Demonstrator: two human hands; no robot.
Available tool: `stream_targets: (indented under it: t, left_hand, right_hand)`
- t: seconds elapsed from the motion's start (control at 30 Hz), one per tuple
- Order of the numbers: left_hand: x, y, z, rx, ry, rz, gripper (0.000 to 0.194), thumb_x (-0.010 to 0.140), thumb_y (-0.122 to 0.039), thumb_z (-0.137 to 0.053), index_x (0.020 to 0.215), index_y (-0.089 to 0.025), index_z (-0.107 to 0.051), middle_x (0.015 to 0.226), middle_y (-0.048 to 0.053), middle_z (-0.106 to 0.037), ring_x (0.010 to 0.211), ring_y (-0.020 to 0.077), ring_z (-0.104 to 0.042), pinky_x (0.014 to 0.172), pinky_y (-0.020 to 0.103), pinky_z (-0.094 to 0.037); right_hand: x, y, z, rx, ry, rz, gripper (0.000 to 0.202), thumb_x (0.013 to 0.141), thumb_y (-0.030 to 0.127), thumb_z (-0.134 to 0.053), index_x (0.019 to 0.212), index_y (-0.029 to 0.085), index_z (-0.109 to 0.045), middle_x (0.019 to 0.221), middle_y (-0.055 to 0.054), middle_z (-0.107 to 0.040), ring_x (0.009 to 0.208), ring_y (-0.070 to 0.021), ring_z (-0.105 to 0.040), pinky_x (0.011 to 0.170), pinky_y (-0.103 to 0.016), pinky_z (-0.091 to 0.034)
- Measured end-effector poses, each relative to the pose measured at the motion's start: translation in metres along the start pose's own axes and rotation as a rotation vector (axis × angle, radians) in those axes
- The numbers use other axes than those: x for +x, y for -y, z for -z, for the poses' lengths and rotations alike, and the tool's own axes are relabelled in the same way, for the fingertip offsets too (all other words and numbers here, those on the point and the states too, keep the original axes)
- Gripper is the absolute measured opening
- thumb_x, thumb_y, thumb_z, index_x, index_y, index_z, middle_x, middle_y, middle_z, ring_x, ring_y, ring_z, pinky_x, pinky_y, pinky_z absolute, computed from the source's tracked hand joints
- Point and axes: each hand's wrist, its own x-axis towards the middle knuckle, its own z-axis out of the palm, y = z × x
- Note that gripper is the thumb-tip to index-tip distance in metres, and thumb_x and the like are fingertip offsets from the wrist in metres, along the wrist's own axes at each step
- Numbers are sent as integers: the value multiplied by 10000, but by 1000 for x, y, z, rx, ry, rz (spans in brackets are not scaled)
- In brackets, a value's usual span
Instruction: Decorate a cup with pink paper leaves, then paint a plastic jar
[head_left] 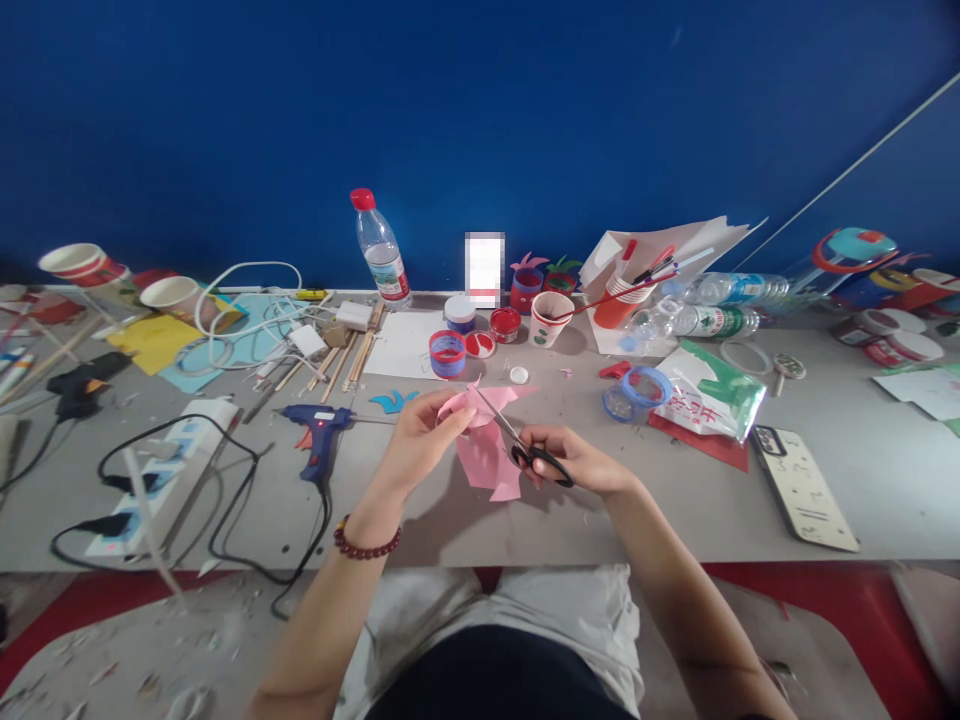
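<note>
My left hand [431, 435] pinches a piece of pink paper [484, 455] between thumb and fingers, above the grey table. The paper has cut, jagged edges, and part of it hangs below my fingers. My right hand [574, 460] is closed round the black handles of a pair of scissors [551, 465]. Their blades point up and left and lie against the pink paper near my left thumb. How far the blades are parted is hard to make out. A small white cap [518, 375] lies just beyond the paper.
To the left lie a blue glue gun [319, 435] with its cord and a white power strip [165, 480]. A water bottle [381, 250], a paper cup [550, 320] and a blue tape roll [646, 385] stand farther back. At right is a phone [806, 490].
</note>
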Motion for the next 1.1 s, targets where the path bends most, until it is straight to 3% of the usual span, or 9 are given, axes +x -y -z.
stream_targets:
  t: [0.5,0.77,0.93,1.1]
  left_hand:
    - [0,1,0,13,15,0,235,796,-329,-655,635,-159,-644,651,11,-583,659,128,-514,638,252,-433]
    - [2,4,1,-17,-7,7,208,777,-361,-686,706,-165,-690,720,23,-656,685,143,-588,640,250,-491]
    - [7,9,5,-38,-71,6,195,775,-367,-706,831,-183,-674,786,11,-674,678,131,-611,676,260,-531]
    - [8,17,8,-80,-190,-46,345,762,-416,-730,1017,-220,-607,977,34,-691,780,150,-664,673,266,-550]
  right_hand:
    - [1,-3,2,-12,17,2,486,756,596,-738,865,164,-542,771,-6,-557,632,-105,-519,583,-232,-363]
    - [2,-3,3,-28,22,-11,502,744,608,-740,864,166,-534,757,8,-541,650,-111,-526,614,-241,-387]
    - [2,-2,1,-21,4,-8,500,746,605,-739,849,162,-531,757,10,-531,652,-107,-520,599,-234,-366]
    - [1,0,0,-23,-3,9,506,769,624,-710,857,155,-541,696,7,-558,625,-102,-472,572,-230,-321]
